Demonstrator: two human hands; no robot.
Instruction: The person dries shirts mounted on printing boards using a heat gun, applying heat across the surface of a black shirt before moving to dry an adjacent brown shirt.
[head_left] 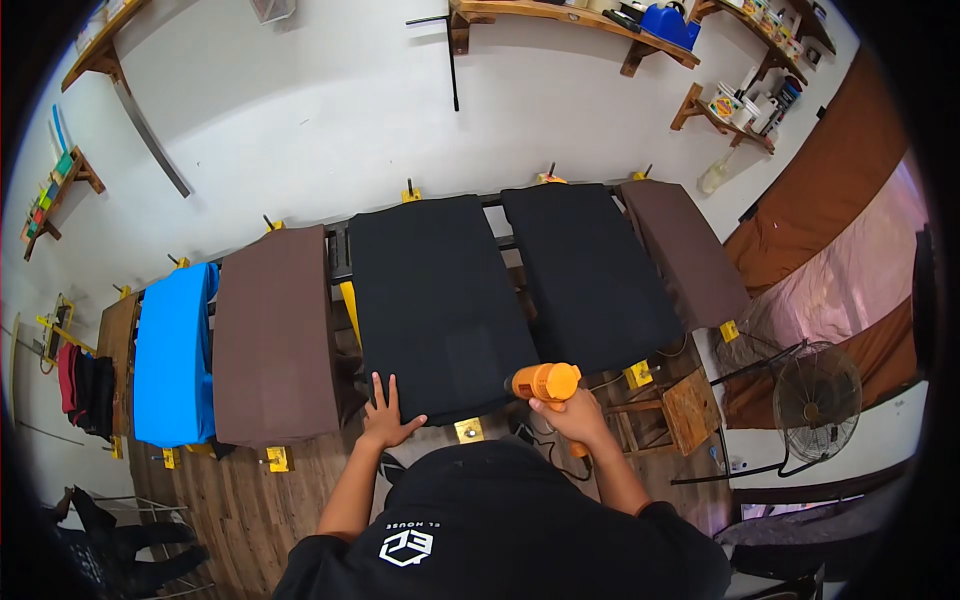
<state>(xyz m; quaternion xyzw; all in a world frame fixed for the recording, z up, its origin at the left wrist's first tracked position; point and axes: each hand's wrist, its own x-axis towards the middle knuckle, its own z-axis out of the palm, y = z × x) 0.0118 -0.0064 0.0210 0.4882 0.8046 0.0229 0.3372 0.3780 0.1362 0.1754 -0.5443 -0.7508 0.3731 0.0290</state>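
My right hand (574, 416) is wrapped round the handle of an orange heat gun (546, 381). Its nozzle points left, over the near right corner of a black cloth garment (430, 290) stretched flat on a board. With fingers spread, my left hand (388, 416) rests at the near left corner of that same garment. A paler rectangular patch shows faintly on the black cloth. Right of it lies a second black garment (590, 270) on its own board, and to the left a brown one (268, 340).
A bright blue garment (172, 350) and another brown one (685, 250) cover the outer boards. Yellow clamps (469, 431) hold the board ends. A wooden stool (690, 412) and a fan (817, 402) stand at right. Shelves (580, 22) line the wall.
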